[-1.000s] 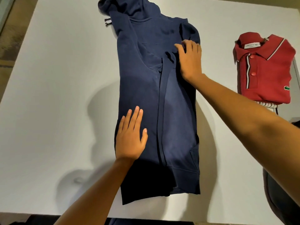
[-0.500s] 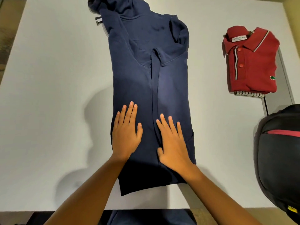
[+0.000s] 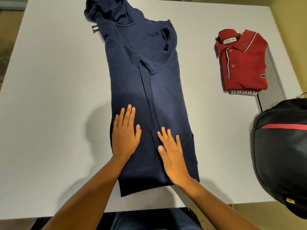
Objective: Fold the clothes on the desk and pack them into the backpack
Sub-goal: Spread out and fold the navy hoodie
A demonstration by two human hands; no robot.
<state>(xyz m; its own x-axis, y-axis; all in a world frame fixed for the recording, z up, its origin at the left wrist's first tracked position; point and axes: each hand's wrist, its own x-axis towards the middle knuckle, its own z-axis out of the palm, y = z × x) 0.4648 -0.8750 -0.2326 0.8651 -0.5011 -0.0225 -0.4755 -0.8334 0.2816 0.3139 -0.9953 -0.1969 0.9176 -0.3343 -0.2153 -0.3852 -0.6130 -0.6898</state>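
Observation:
A navy blue hoodie (image 3: 146,77) lies lengthwise on the white desk (image 3: 49,97), both sleeves folded in over its middle and the hood at the far end. My left hand (image 3: 126,133) presses flat on its lower left part, fingers straight. My right hand (image 3: 172,153) lies flat on the lower right part near the hem. A folded red polo shirt (image 3: 244,63) sits at the right on top of a folded striped garment (image 3: 240,92). A black backpack (image 3: 282,155) with a red zip line stands at the desk's right edge.
The desk's near edge runs just below the hoodie's hem. A grey strip (image 3: 274,75) lies under the red shirt's right side. Bare white desk spreads to the left of the hoodie. Floor shows past the desk's left edge.
My right hand came down from the hoodie's upper right shoulder to its lower right part and slid a little nearer the hem. My left hand stayed pressed on the lower left.

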